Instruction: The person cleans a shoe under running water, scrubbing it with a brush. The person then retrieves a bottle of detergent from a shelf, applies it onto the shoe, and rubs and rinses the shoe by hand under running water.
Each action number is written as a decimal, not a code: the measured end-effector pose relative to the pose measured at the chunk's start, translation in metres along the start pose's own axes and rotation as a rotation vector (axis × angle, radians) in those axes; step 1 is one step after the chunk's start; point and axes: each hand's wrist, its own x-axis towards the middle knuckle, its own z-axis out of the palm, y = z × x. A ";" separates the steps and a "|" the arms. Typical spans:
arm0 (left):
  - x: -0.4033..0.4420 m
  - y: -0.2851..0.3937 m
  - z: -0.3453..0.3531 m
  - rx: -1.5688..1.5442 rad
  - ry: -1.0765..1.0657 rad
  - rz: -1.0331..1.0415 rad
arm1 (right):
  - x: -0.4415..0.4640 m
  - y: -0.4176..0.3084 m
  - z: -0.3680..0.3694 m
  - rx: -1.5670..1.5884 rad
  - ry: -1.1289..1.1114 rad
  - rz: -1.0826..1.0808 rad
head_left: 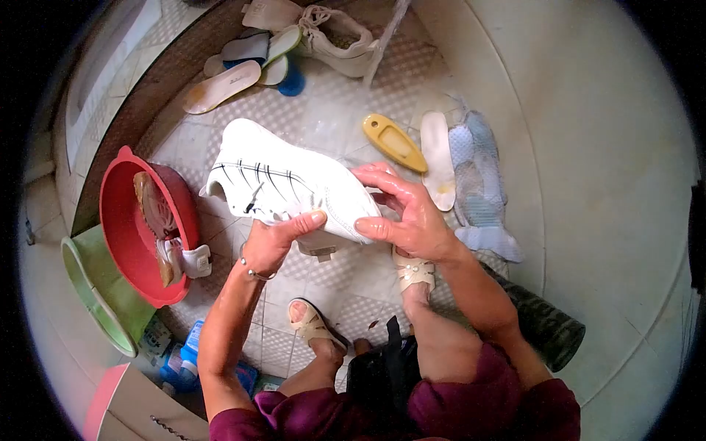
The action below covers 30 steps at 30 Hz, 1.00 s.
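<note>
A white shoe (pixel 287 173) with dark stitched lines along its side is held up between my two hands, its toe pointing to the right or left, I cannot tell which. My left hand (pixel 276 239) grips the lower edge, thumb pressed on the white surface. At the right end, my right hand (pixel 408 213) has its thumb below and its wet fingers above the shoe. Beyond the right hand lie a yellow scrubbing brush (pixel 396 143), a pale insole (pixel 438 160) and a patterned cloth (pixel 478 176) on the floor.
A red basin (pixel 118 198) on the left holds shoes or sandals (pixel 156 213). Beside it stands a green bucket (pixel 99 290), with blue bottles (pixel 184 360) nearby. Several insoles (pixel 223 87) and off-white shoes (pixel 334 40) lie at the back. A dark cylinder (pixel 548 323) lies at right.
</note>
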 end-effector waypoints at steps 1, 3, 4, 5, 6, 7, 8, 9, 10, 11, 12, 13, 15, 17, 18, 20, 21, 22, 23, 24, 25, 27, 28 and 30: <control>-0.003 0.001 0.000 0.003 0.001 -0.003 | -0.001 0.002 0.002 0.005 0.001 0.000; -0.007 0.003 0.001 0.012 -0.015 0.005 | -0.003 0.006 0.007 0.044 0.050 -0.040; -0.008 0.000 -0.001 0.052 -0.023 -0.021 | -0.004 0.008 0.008 0.047 0.050 -0.042; -0.008 -0.002 -0.001 0.055 -0.023 -0.021 | -0.004 0.011 0.009 0.064 0.082 -0.046; -0.007 -0.004 -0.001 0.075 -0.025 -0.009 | -0.004 0.012 0.010 0.081 0.114 -0.051; -0.006 -0.005 0.000 0.094 -0.030 0.003 | -0.004 0.011 0.011 0.081 0.118 -0.052; -0.005 -0.006 0.001 0.096 -0.035 0.001 | -0.003 0.008 0.013 0.064 0.178 -0.050; -0.005 -0.007 0.001 0.093 -0.060 -0.026 | -0.002 0.007 0.015 0.047 0.238 -0.048; -0.004 -0.007 0.002 0.091 -0.085 -0.053 | -0.001 0.009 0.016 0.047 0.243 -0.048; -0.003 -0.008 0.002 0.092 -0.090 -0.056 | 0.001 0.013 0.016 0.057 0.271 -0.041; -0.003 -0.008 0.002 0.183 -0.085 -0.052 | 0.004 0.017 0.016 0.067 0.296 -0.032; -0.002 -0.009 0.002 0.275 -0.079 -0.048 | 0.007 0.020 0.015 0.068 0.299 -0.031; 0.000 -0.012 0.003 0.319 -0.078 0.040 | 0.014 0.025 0.013 -0.014 0.332 -0.061; 0.001 -0.010 0.004 0.363 -0.078 0.127 | 0.025 0.026 0.012 -0.029 0.348 -0.047; 0.000 -0.005 0.005 0.493 -0.095 0.051 | 0.029 0.025 0.012 -0.047 0.360 -0.033; 0.002 0.001 0.006 0.610 -0.118 0.095 | 0.034 0.024 0.009 -0.062 0.367 -0.057; 0.002 0.002 0.006 0.611 -0.117 0.095 | 0.036 0.024 0.009 -0.082 0.369 -0.082; 0.002 0.003 0.007 0.588 -0.119 0.073 | 0.036 0.025 0.009 -0.082 0.359 -0.089; 0.003 0.004 0.007 0.564 -0.123 0.052 | 0.033 0.024 0.010 -0.083 0.359 -0.090; 0.003 0.006 0.006 0.596 -0.131 -0.018 | 0.027 0.023 0.012 -0.021 0.373 -0.093; 0.004 0.004 0.005 0.594 -0.135 -0.018 | 0.022 0.023 0.013 0.041 0.385 -0.095; 0.006 -0.004 0.003 0.283 -0.110 -0.016 | 0.012 0.016 0.009 0.083 0.343 -0.040; 0.006 -0.007 0.002 0.299 -0.115 -0.053 | 0.008 0.012 0.006 0.131 0.306 0.016; 0.010 -0.007 0.006 0.249 -0.112 -0.008 | 0.005 0.003 0.002 0.235 0.274 0.051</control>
